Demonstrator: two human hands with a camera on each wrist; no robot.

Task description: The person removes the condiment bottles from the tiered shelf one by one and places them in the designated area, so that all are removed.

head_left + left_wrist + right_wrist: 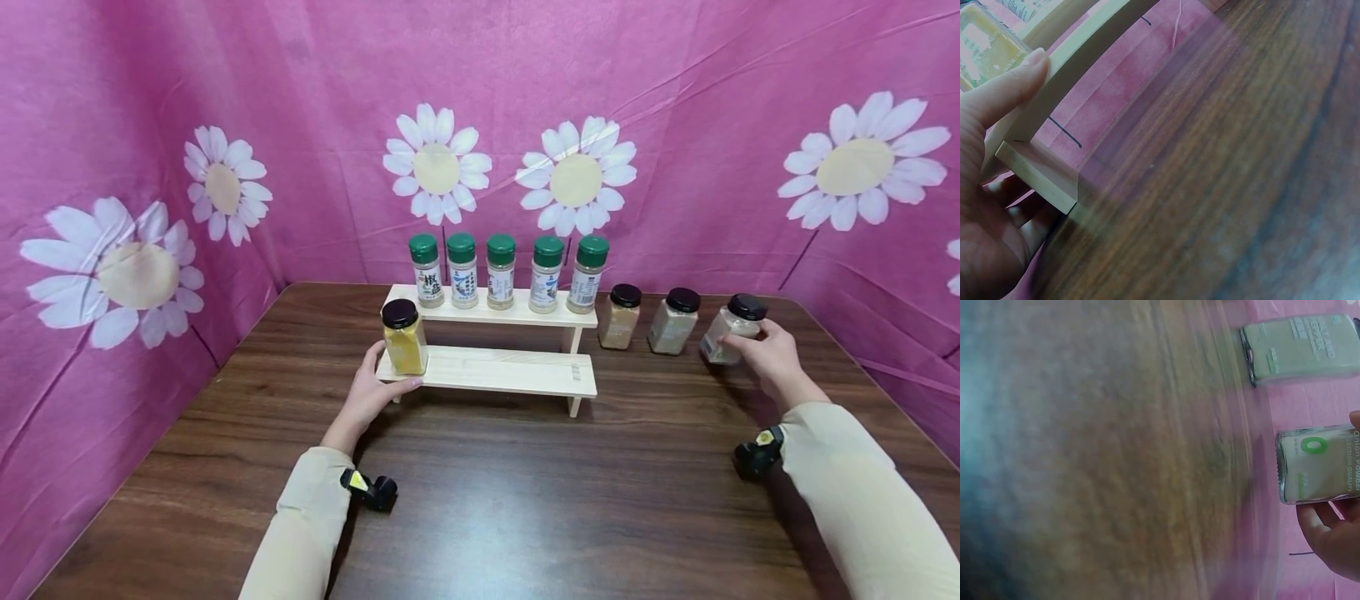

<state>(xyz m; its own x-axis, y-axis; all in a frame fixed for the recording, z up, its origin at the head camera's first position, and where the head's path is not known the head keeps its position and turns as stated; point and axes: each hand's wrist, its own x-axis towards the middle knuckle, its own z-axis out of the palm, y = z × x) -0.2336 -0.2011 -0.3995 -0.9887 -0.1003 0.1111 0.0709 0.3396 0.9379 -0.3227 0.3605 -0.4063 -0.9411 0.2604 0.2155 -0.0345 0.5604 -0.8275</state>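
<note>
At the left end of a two-step wooden spice rack [510, 371], my left hand [371, 398] grips the lower step, thumb on the front edge [1035, 59] and fingers around the end by the leg. A square jar of yellow powder [405, 346] with a black lid stands on that step, beside the thumb. To the right of the rack, my right hand [772, 360] holds a black-lidded spice jar [720, 333] between thumb and fingers. The jar leans; in the right wrist view its label [1316, 464] bears a green ring. Whether its base touches the table cannot be told.
Several green-capped shakers [501, 275] line the upper step. Two more black-lidded jars, one tan [618, 325] and one pale [671, 327], stand on the brown table [525, 500] between the rack and my right hand. A pink flowered cloth [510, 100] hangs behind.
</note>
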